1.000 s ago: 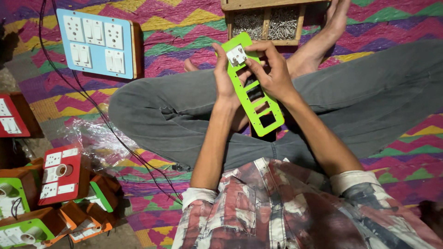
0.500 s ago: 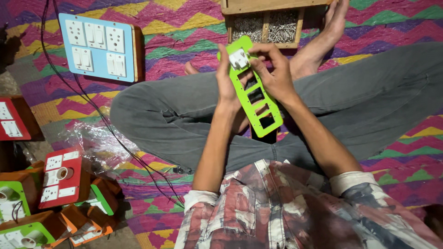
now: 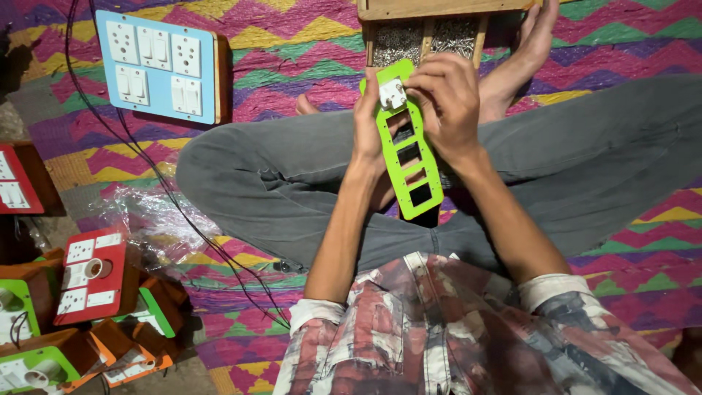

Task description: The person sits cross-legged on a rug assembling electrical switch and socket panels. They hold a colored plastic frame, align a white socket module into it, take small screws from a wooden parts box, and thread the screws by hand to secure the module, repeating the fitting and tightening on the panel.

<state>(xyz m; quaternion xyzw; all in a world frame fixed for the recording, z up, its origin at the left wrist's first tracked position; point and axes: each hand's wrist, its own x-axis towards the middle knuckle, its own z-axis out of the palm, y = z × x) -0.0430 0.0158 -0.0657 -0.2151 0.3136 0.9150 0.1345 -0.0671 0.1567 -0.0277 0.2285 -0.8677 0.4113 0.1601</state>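
I sit cross-legged in grey trousers and hold a bright green switch plate (image 3: 415,192) upright over my lap. It has several rectangular cut-outs down its length. My left hand (image 3: 366,123) grips the plate's left edge from behind. My right hand (image 3: 448,101) covers the upper right of the plate, its fingers pressing a small white socket module (image 3: 393,96) into the top opening. The lower cut-outs are empty.
A wooden tray of small screws (image 3: 423,36) lies just beyond my hands, next to my bare foot (image 3: 521,60). A light blue switchboard (image 3: 156,64) lies at the upper left. Red, green and orange boards (image 3: 91,278) are piled at the lower left, with a black cable (image 3: 157,175) running across the patterned mat.
The plate and both hands have stayed almost in place; the view has shifted slightly and my right fingers have closed further over the white module.
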